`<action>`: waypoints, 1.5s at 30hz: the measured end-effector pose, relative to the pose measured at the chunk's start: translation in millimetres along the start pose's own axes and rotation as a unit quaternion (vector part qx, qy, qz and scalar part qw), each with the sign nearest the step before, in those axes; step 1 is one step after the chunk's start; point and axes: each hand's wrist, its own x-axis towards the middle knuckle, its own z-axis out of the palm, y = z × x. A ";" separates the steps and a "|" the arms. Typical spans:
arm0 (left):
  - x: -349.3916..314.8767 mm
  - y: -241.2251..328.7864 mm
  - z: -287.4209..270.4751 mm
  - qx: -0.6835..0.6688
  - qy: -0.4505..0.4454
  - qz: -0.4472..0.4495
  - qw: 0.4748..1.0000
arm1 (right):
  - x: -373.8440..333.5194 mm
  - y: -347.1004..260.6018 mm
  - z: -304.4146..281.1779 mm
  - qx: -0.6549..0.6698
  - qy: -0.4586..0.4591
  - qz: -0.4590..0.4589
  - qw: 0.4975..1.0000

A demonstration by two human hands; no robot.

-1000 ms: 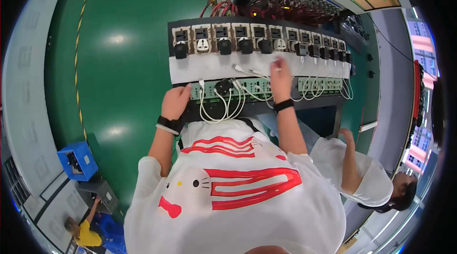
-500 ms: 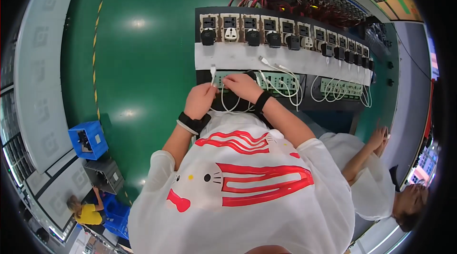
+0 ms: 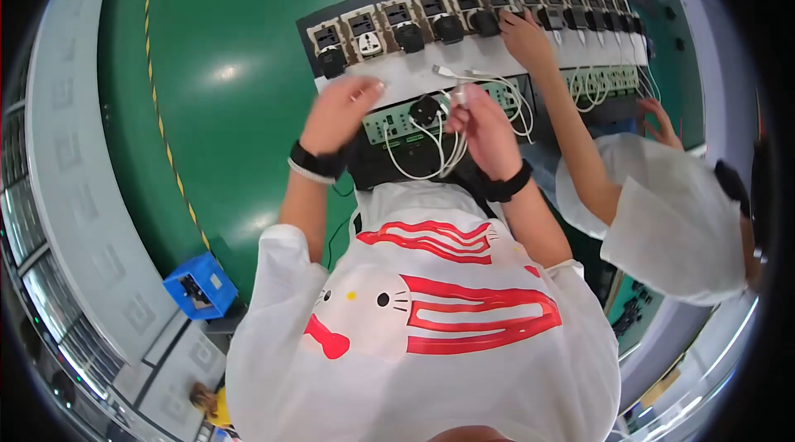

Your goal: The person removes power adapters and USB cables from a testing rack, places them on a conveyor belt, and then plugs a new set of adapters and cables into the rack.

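My left hand (image 3: 338,115) hovers at the left end of the white strip, fingers loosely curved and apart, with nothing visible in it. Below and right of it is a green circuit board (image 3: 377,125) with a white USB cable (image 3: 401,169) plugged in near its left end. A black plug adapter (image 3: 425,111) lies on the board between my hands. My right hand (image 3: 490,135) is closed, its fingertips pinching a pale cable end (image 3: 461,96) above the board. Other white cables loop under and beside that hand.
A row of sockets with black adapters (image 3: 407,36) and a white adapter (image 3: 369,45) runs along the bench behind a white strip (image 3: 406,73). A co-worker's hand (image 3: 526,38) reaches to the row from the right. A second board (image 3: 617,79) with cables is farther right. A blue crate (image 3: 201,286) stands at left.
My left hand has let go of the cable plug and risen toward the white strip. My right hand has moved right and down. A co-worker's arm now reaches across to the sockets.
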 end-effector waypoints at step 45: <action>-81.9 -13.1 -12.5 0.155 -0.417 0.235 0.864 | -76.5 152.5 66.6 0.379 0.209 -0.177 0.884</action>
